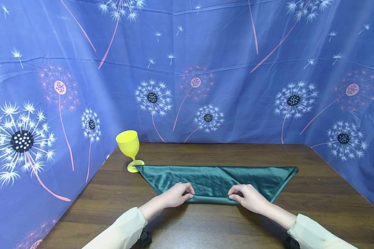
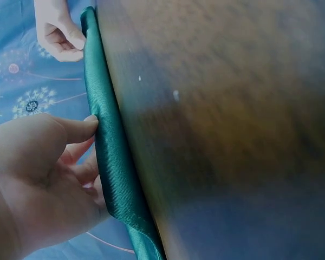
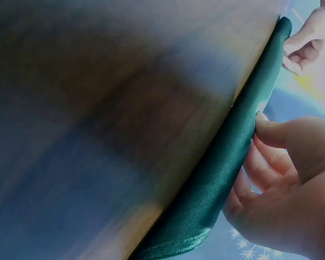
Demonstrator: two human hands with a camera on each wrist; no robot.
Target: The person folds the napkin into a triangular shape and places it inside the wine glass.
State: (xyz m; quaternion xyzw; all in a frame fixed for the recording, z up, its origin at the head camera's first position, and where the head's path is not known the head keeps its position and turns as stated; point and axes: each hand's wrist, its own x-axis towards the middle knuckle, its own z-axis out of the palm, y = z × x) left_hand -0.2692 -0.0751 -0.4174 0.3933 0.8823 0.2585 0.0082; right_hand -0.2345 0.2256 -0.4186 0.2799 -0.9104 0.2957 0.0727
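A dark green satin cloth (image 1: 205, 180) lies folded on the table in a trapezoid, its long side at the back and its short near edge rolled into a narrow tube. My left hand (image 1: 178, 194) pinches the left part of that roll between thumb and curled fingers. Toward the other end, my right hand (image 1: 250, 197) pinches the roll in the same way. In the left wrist view the thumb presses on the rolled cloth (image 2: 111, 146). From the right wrist, the rolled cloth (image 3: 233, 146) runs along the thumb tip, with the fingertips hidden behind it.
A yellow plastic goblet (image 1: 129, 147) stands upright at the back left, its foot beside the cloth's left corner. The brown wood-grain table (image 1: 187, 228) backs onto a blue dandelion-print curtain (image 1: 237, 103), which also hangs along both sides.
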